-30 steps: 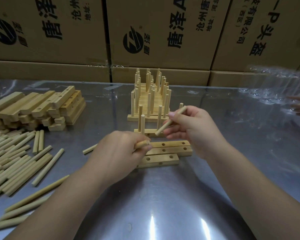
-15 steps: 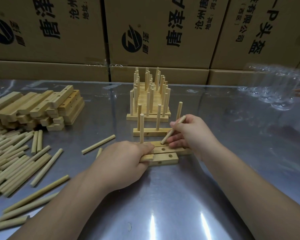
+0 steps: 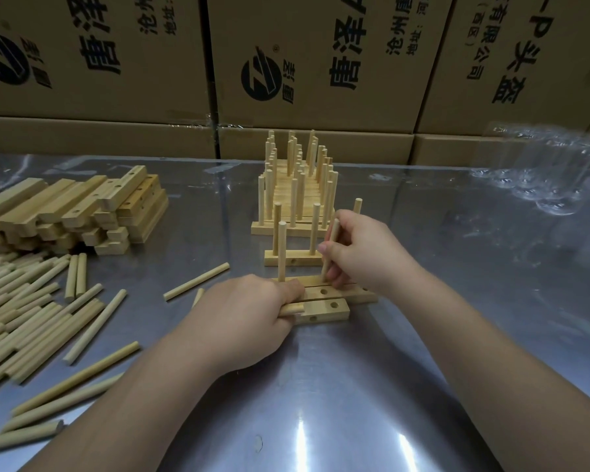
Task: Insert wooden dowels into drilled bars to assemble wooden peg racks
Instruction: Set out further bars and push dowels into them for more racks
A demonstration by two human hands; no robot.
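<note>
Three drilled bars (image 3: 331,310) lie side by side at the middle of the metal table. My right hand (image 3: 361,253) pinches a dowel (image 3: 331,247), held nearly upright with its lower end at a hole of the farthest bar. One dowel (image 3: 281,250) stands upright at that bar's left end. My left hand (image 3: 242,318) rests on the bars' left ends and grips another dowel (image 3: 292,309), whose tip sticks out between its fingers. Behind them stands a bar with two upright dowels (image 3: 295,258).
Several finished peg racks (image 3: 295,185) stand in a row behind. Drilled bars are stacked at the left (image 3: 79,212), loose dowels (image 3: 24,308) spread at the front left. Clear plastic packaging (image 3: 542,172) lies at the far right. Cardboard boxes (image 3: 304,63) wall the back.
Both hands came down from above onto the bars. The right hand's dowel tipped from slanted to nearly upright and its end reached the farthest bar. The left hand settled on the bars' left ends.
</note>
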